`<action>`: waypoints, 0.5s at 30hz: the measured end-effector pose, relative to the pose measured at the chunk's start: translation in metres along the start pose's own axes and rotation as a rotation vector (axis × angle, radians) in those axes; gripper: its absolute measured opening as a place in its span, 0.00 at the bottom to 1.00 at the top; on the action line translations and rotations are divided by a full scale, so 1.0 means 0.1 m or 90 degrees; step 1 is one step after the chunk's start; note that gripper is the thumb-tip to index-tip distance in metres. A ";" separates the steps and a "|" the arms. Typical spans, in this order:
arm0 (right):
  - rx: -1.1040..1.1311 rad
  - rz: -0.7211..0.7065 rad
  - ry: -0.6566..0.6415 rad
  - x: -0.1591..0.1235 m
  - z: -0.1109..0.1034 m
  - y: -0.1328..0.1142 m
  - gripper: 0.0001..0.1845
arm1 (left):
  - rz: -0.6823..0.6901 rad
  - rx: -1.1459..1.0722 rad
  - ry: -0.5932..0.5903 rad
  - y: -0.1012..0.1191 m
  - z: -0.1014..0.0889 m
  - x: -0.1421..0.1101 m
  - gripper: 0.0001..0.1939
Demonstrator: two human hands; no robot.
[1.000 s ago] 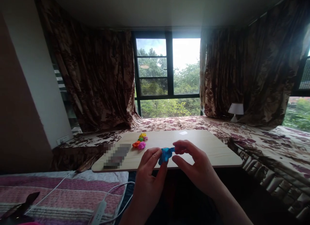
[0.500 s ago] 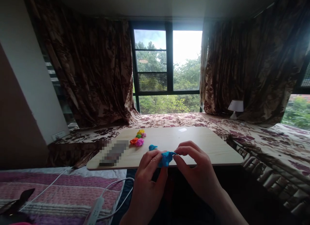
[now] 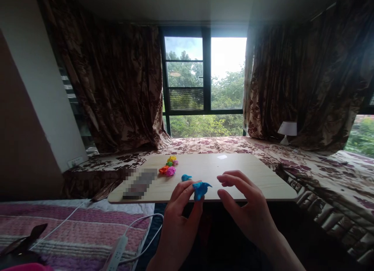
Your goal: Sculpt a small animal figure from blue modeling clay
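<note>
Between the thumb and fingers of my left hand [image 3: 182, 212] is a lump of blue modelling clay [image 3: 201, 190], held over the front edge of the table. A thin point of clay sticks out from its right side. My right hand [image 3: 244, 197] hovers just to the right of the lump, thumb and fingers apart, touching nothing. A smaller blue clay piece [image 3: 186, 178] lies on the tabletop beyond my left hand. Farther left are several coloured clay lumps: yellow [image 3: 172, 159], green [image 3: 169, 164], orange [image 3: 164, 170] and pink [image 3: 171, 171].
The pale wooden table [image 3: 204, 166] has a blurred dark flat object [image 3: 140, 184] on its left and a small white patch [image 3: 222, 157] near the back. A power strip [image 3: 117, 253] with a white cable lies on the striped quilt [image 3: 73, 224]. A lamp [image 3: 288, 129] stands back right.
My right thumb and fingers have let go of the clay's thin point and moved off to the right, spreading apart. My left hand still holds the lump. The view has shifted slightly.
</note>
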State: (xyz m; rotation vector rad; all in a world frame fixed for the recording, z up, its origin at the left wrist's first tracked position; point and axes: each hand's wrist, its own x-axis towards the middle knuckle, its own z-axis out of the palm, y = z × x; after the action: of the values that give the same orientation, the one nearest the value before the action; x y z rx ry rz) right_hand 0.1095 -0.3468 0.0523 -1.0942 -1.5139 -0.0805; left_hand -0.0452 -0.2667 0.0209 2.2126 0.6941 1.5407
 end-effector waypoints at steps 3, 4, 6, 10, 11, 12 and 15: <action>0.030 0.028 -0.007 -0.03 0.01 0.06 0.13 | -0.099 -0.053 0.025 -0.04 0.01 -0.01 0.12; 0.035 0.039 -0.019 -0.04 0.02 0.09 0.14 | -0.144 -0.087 0.026 -0.05 0.02 -0.01 0.13; 0.041 0.061 -0.054 -0.06 0.07 0.17 0.16 | -0.224 -0.187 0.008 -0.05 0.04 0.00 0.15; 0.078 0.101 -0.123 -0.09 0.18 0.28 0.19 | -0.284 -0.403 -0.033 0.02 0.06 0.03 0.13; 0.091 0.110 -0.134 -0.10 0.20 0.30 0.19 | -0.292 -0.436 -0.034 0.04 0.06 0.03 0.12; 0.102 0.120 -0.140 -0.10 0.22 0.31 0.19 | -0.299 -0.459 -0.034 0.05 0.07 0.03 0.12; 0.116 0.145 -0.135 -0.11 0.26 0.31 0.18 | -0.318 -0.488 -0.031 0.04 0.09 0.02 0.13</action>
State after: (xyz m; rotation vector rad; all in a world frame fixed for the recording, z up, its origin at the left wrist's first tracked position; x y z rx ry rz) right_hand 0.1090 -0.3200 0.0194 -1.1462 -1.5390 0.3345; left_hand -0.0358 -0.2686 0.0214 1.3742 0.4730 1.2083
